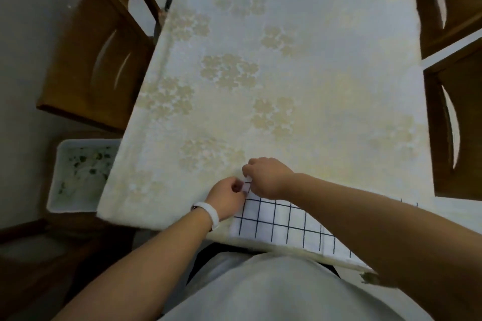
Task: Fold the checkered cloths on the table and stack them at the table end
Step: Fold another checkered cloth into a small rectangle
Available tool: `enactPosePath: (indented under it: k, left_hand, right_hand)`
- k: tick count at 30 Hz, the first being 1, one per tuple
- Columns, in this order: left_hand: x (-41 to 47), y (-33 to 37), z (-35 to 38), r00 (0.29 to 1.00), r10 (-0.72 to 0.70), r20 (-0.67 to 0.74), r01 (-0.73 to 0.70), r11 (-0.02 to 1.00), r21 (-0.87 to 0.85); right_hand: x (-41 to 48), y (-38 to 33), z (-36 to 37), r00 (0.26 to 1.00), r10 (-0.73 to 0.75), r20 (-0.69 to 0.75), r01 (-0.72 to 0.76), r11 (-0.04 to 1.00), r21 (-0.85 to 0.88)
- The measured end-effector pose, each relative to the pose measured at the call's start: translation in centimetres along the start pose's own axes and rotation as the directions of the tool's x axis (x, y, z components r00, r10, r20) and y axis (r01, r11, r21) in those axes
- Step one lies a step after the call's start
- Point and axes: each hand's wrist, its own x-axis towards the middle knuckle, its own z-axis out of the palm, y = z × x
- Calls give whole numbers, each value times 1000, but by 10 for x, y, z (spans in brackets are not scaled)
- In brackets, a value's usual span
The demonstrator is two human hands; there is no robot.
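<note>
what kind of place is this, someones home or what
Most likely a home dining room: a long table under a pale floral cover, wooden chairs tucked in along both sides, and a checkered cloth lying at the near end.

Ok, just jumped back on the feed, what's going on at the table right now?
A person is at the near end of the table, which is covered with a pale floral cloth. A white checkered cloth lies along the near edge, partly under the right forearm. The left hand and right hand meet at its far left corner, and both appear to pinch it. No folded stack is in view.
</note>
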Motion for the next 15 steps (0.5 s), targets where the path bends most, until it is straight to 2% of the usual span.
enactPosePath:
  k: [4, 7, 12, 15]
  left_hand:
    - [-14, -14, 1, 999, 44, 26, -47, 993, 109]
    - [-23, -25, 3, 999, 42, 28, -44, 994, 97]
    - [-27, -33, -17, 998, 64, -21, -62, 997, 49]
    - [-27, -28, -42, 985, 148, -86, -140, 986, 86]
  right_hand:
    - [9, -16, -4, 998, -31, 60, 38, 992, -124]
    - [14, -24, -9, 997, -41, 71, 52, 987, -153]
    - [20, -30, -31, 999, -42, 2, 41, 989, -144]
    - [23, -34, -47, 997, -33, -76, 23, 991, -130]
